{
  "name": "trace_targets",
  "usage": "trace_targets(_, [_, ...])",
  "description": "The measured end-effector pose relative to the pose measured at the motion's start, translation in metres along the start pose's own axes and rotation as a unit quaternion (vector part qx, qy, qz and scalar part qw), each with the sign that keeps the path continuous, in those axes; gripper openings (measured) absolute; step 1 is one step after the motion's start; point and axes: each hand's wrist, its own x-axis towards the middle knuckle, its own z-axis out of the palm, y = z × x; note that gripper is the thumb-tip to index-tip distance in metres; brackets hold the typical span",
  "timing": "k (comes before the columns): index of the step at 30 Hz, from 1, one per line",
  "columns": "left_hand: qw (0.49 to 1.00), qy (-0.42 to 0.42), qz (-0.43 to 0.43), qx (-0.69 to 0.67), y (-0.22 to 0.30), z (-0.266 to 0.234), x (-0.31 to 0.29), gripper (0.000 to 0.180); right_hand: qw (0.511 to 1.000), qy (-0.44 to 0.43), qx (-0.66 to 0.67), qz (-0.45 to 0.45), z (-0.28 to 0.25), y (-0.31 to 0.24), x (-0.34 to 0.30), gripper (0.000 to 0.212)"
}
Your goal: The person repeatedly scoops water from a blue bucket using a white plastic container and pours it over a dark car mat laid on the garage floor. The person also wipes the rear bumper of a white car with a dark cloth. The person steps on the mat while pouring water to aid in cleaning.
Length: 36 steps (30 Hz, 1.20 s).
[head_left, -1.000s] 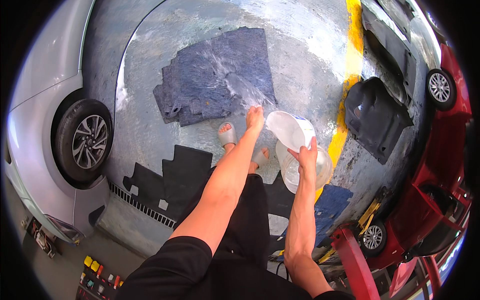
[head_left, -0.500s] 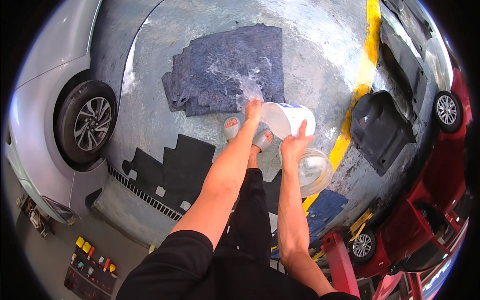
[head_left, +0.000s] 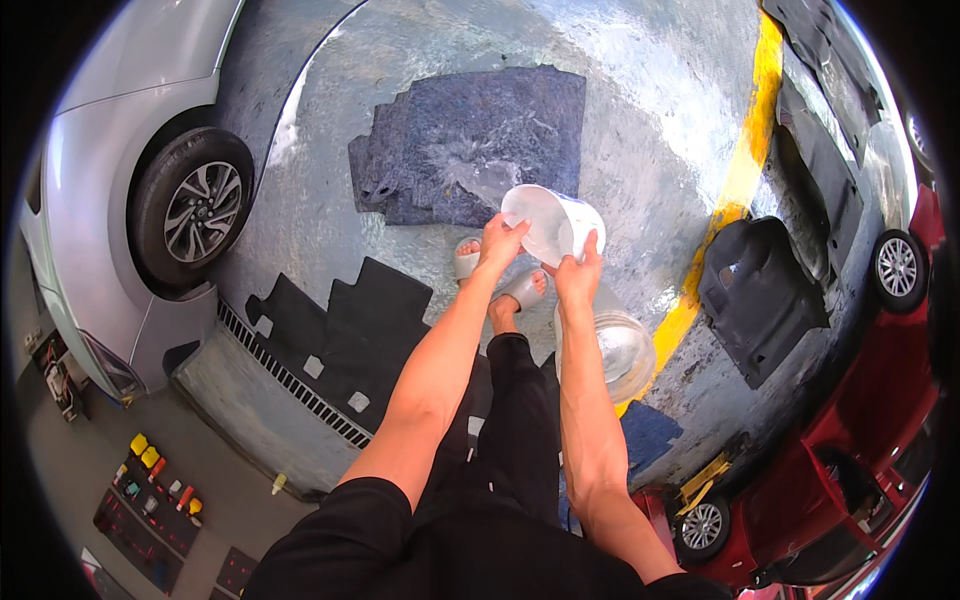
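Between my hands a white plastic bucket (head_left: 580, 218) is tipped on its side, its mouth toward the far left. My left hand (head_left: 500, 240) is closed on the rim. My right hand (head_left: 577, 272) grips the bucket's near side, close to its base. A little water (head_left: 490, 178) spills from the mouth onto a dark blue-grey carpet mat (head_left: 420, 115), which lies flat and wet on the floor beyond my feet. Just behind my right forearm stands a large clear round container (head_left: 622, 350), seen from above.
A silver car's wheel (head_left: 195, 210) is on the left, with a drain grate (head_left: 290, 375) and black mats (head_left: 375, 320) nearer me. Right of the yellow floor line (head_left: 745, 175) lie black moulded liners (head_left: 760, 290). A red car (head_left: 850, 430) stands at the right; tools (head_left: 150, 480) sit lower left.
The bucket has swung left and nearer me, tipped further, and its heavy splash has dwindled. My left hand has shifted slightly left and nearer; my right hand has moved slightly left. My view has shifted.
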Motion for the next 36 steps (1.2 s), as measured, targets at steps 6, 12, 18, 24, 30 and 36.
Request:
trace_targets(6, [0.963, 0.004, 0.058, 0.262, 0.019, -0.010, -0.011, 0.036, 0.982, -0.160, 0.029, 0.096, -0.036, -0.017, 0.005, 0.092])
trace_targets(12, [0.963, -0.065, 0.119, 0.232, -0.003, -0.025, -0.015, 0.041, 0.813, -0.154, -0.442, -0.346, -0.051, -0.042, -0.022, 0.083])
trace_targets(18, [0.990, -0.120, -0.028, 0.070, -0.037, -0.050, -0.003, 0.044, 0.662, -0.278, -0.566, -0.405, -0.019, -0.039, -0.006, 0.023])
trace_targets(24, [0.984, -0.070, -0.160, -0.025, -0.068, -0.095, 0.032, 0.046, 0.542, -0.375, -0.655, -0.370, 0.045, -0.035, -0.016, 0.027])
trace_targets(30, [0.992, -0.018, -0.120, -0.042, -0.107, -0.135, 0.095, 0.046, 0.505, -0.452, -0.673, -0.295, 0.105, -0.058, -0.045, 0.031])
trace_targets(36, [0.999, -0.002, -0.037, 0.032, -0.148, -0.162, 0.150, 0.025, 0.488, -0.489, -0.670, -0.272, 0.150, -0.089, -0.080, 0.034])
